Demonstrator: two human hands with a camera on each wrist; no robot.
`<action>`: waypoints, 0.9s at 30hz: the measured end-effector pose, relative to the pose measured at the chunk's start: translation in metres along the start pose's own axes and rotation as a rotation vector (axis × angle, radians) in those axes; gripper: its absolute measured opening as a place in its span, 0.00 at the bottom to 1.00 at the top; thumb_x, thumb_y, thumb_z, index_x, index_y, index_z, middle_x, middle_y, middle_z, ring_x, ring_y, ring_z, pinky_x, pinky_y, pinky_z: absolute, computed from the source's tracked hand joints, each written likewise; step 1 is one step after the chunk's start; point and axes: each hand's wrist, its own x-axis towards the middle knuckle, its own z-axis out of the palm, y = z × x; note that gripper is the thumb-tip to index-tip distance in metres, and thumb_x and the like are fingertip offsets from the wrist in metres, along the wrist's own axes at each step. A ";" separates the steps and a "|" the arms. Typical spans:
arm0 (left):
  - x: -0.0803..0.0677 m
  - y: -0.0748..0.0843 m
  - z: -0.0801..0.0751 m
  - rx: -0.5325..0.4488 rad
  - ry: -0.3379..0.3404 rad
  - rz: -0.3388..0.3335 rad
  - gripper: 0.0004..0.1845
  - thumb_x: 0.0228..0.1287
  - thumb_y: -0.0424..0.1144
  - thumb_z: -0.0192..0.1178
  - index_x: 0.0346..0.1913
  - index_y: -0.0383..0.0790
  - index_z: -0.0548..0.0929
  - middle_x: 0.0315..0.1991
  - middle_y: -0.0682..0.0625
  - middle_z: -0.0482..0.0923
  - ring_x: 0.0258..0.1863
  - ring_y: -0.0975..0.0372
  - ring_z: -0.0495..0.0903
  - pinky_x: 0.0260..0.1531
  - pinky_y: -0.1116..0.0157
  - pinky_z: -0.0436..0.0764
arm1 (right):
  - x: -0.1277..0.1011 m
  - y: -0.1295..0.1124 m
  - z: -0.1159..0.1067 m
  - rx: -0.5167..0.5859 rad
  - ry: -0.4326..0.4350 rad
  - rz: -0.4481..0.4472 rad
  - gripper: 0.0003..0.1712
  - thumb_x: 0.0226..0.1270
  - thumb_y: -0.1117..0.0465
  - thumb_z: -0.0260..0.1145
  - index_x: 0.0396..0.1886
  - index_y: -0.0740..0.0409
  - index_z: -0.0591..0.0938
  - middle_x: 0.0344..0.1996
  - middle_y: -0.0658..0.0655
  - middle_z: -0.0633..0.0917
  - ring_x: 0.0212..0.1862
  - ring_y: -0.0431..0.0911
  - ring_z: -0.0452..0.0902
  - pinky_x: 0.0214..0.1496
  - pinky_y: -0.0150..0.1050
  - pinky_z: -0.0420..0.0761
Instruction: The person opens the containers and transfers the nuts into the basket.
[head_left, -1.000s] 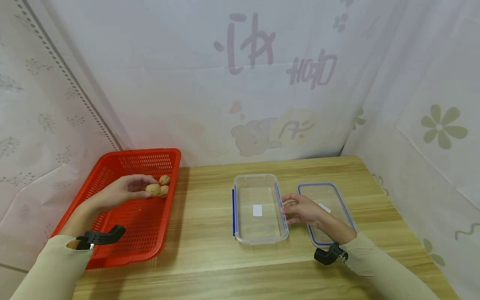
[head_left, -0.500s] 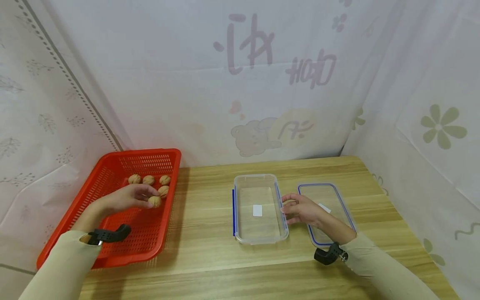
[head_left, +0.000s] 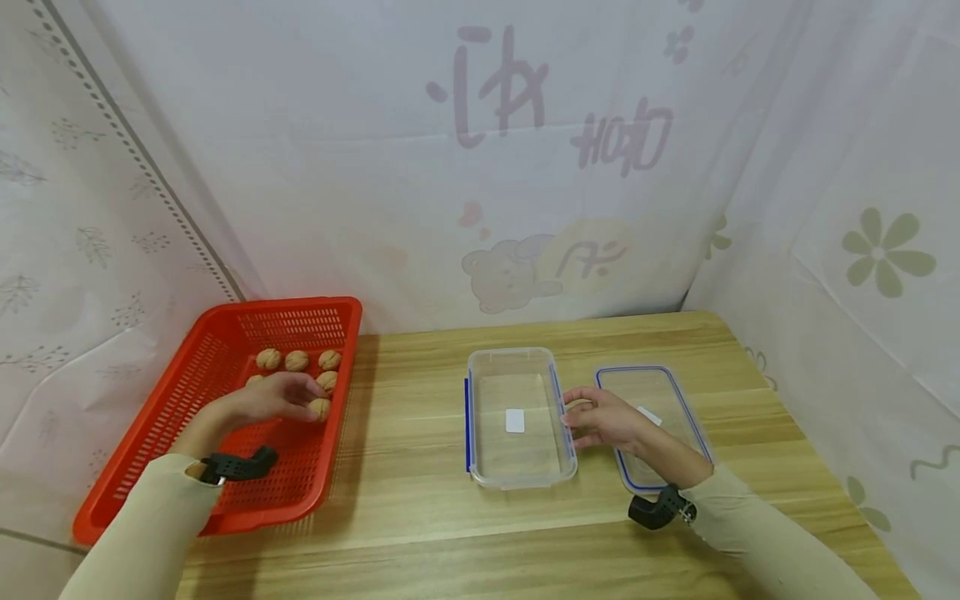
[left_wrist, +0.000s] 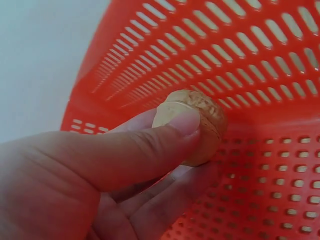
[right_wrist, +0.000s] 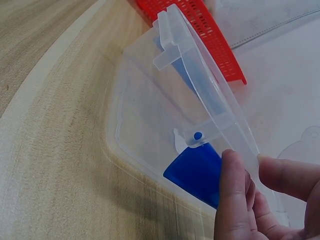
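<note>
My left hand (head_left: 273,400) is inside the red plastic basket (head_left: 322,467), low by its right wall. It pinches a walnut (left_wrist: 202,122) between thumb and fingers. More walnuts (head_left: 297,361) lie at the far end of the basket, one of them partly hidden behind the hand. Over on the right, my right hand (head_left: 603,419) holds the right rim of a clear plastic food container (head_left: 517,481), thumb at the edge and fingers along the outside near a blue latch flap (right_wrist: 195,172). The container stands without its lid, and a white label shows at its bottom.
A clear lid (head_left: 660,392) with a blue seal lies flat on the wooden table (head_left: 420,433), right of the container and partly under the right forearm. Printed white cloth (head_left: 360,167) hangs behind the table and along both sides.
My left hand has moved right and nearer to me with the walnut, towards the basket's right wall. Walnuts behind it have come into sight. The right hand and container have stayed put.
</note>
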 end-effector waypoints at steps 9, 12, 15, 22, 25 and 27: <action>0.007 -0.001 0.009 -0.007 -0.021 0.059 0.15 0.65 0.33 0.69 0.50 0.29 0.82 0.51 0.39 0.82 0.55 0.42 0.79 0.57 0.40 0.76 | 0.000 0.000 0.000 0.003 0.008 0.007 0.27 0.73 0.70 0.63 0.66 0.74 0.64 0.39 0.57 0.81 0.39 0.45 0.81 0.39 0.39 0.87; 0.007 0.001 0.011 0.005 -0.009 0.037 0.16 0.64 0.35 0.70 0.50 0.30 0.82 0.53 0.38 0.81 0.56 0.41 0.78 0.58 0.39 0.75 | 0.000 -0.001 0.000 0.003 0.009 0.008 0.28 0.73 0.70 0.63 0.66 0.74 0.63 0.39 0.57 0.81 0.39 0.45 0.81 0.39 0.39 0.87; 0.007 0.001 0.012 0.010 0.000 0.014 0.16 0.64 0.35 0.70 0.51 0.30 0.81 0.55 0.37 0.80 0.57 0.40 0.78 0.59 0.39 0.75 | 0.000 -0.001 0.000 0.001 0.012 0.009 0.28 0.72 0.69 0.63 0.66 0.74 0.63 0.38 0.56 0.81 0.39 0.45 0.80 0.39 0.39 0.87; 0.007 0.000 0.013 0.023 0.007 0.044 0.15 0.65 0.31 0.68 0.50 0.27 0.80 0.53 0.33 0.79 0.56 0.39 0.78 0.57 0.40 0.77 | 0.000 -0.002 0.000 0.000 0.016 0.009 0.27 0.73 0.70 0.63 0.65 0.73 0.64 0.38 0.56 0.81 0.39 0.45 0.80 0.39 0.39 0.87; 0.008 0.000 0.014 0.027 0.005 0.063 0.14 0.66 0.30 0.68 0.50 0.25 0.80 0.52 0.33 0.79 0.55 0.38 0.79 0.56 0.40 0.78 | 0.000 -0.001 0.001 0.001 0.016 0.008 0.27 0.72 0.70 0.63 0.65 0.74 0.64 0.38 0.56 0.81 0.39 0.44 0.81 0.39 0.39 0.87; 0.008 -0.001 0.014 0.028 0.005 0.066 0.14 0.66 0.29 0.67 0.50 0.25 0.79 0.52 0.33 0.80 0.55 0.38 0.79 0.55 0.40 0.78 | 0.000 -0.001 0.001 0.004 0.016 0.009 0.27 0.72 0.70 0.63 0.65 0.74 0.64 0.38 0.56 0.81 0.39 0.45 0.81 0.39 0.39 0.87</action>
